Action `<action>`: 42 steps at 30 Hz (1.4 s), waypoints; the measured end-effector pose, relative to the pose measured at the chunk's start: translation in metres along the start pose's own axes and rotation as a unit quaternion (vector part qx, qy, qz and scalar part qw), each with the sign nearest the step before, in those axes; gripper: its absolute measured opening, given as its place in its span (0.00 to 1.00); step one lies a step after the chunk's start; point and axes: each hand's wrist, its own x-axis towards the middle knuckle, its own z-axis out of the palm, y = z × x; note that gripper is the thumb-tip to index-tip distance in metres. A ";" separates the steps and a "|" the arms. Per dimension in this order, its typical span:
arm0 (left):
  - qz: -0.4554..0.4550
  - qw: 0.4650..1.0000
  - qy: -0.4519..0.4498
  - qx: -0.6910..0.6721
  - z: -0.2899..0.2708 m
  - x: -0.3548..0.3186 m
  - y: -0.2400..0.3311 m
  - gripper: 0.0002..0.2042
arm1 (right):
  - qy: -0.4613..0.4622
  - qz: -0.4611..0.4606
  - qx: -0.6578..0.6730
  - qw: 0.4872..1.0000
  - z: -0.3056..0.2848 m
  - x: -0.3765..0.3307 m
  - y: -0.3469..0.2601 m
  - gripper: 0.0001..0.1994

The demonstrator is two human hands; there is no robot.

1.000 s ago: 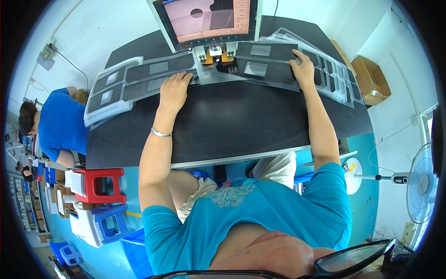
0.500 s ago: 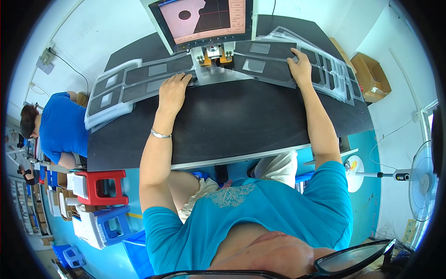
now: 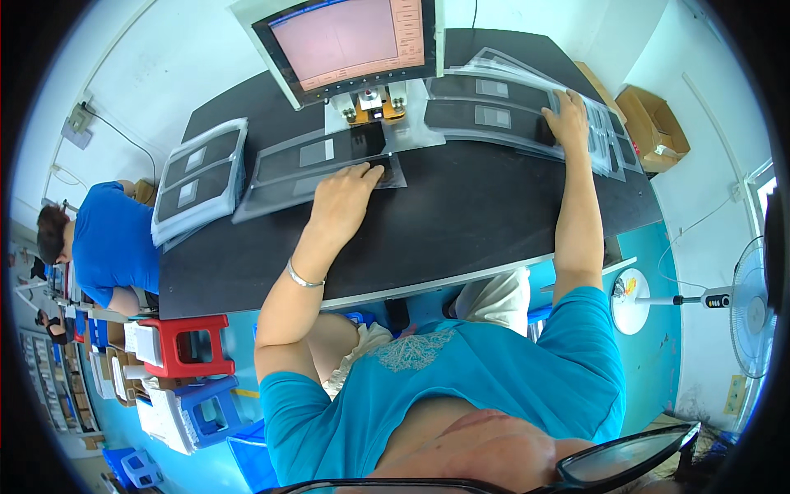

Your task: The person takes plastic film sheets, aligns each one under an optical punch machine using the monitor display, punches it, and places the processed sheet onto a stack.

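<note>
The clear sleeve with a dark panel (image 3: 329, 165) lay flat on the black desk (image 3: 461, 222), left of centre in the frame, just below the small metal fixture (image 3: 370, 103) under the monitor (image 3: 350, 41). The left hand (image 3: 346, 198) rested on its right end, fingers spread flat and pressing down, its grip apart and clamped on nothing.

In the upper right of the frame, the right hand (image 3: 568, 119) lay palm-down on the fanned row of similar sleeves (image 3: 510, 107), fingers likewise flat and not closed round any of them.

A stack of sleeved panels (image 3: 197, 177) sat at the desk's left end, just beside the sleeve under the left hand.

In my judgement, sliding such a sleeve well called for even, flat pressure from the fingertips, so that the slick film moved with the hand and did not buckle, and for keeping its edge square to the fixture.

Further out, a person in a blue shirt (image 3: 107, 243) sat at the left edge, a red stool (image 3: 181, 346) stood below the desk, and a fan (image 3: 753, 309) stood at the right.
</note>
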 end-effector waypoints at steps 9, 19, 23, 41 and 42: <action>-0.009 1.000 0.021 -0.015 0.023 0.005 0.010 0.21 | -0.006 -0.202 0.145 0.969 0.023 -0.029 -0.093 0.21; -0.013 1.000 0.008 -0.027 0.018 0.003 0.011 0.25 | -0.110 -0.231 0.143 0.956 0.022 -0.022 -0.062 0.21; -0.024 0.999 -0.005 -0.048 0.018 0.002 0.008 0.26 | -0.120 -0.225 0.143 0.956 0.020 -0.021 -0.061 0.22; -0.035 0.997 -0.017 -0.069 0.019 0.007 0.001 0.19 | -0.124 -0.224 0.138 0.957 0.021 -0.020 -0.061 0.21; -0.039 0.998 -0.007 -0.055 0.024 0.008 -0.001 0.18 | -0.124 -0.226 0.141 0.956 0.020 -0.020 -0.062 0.21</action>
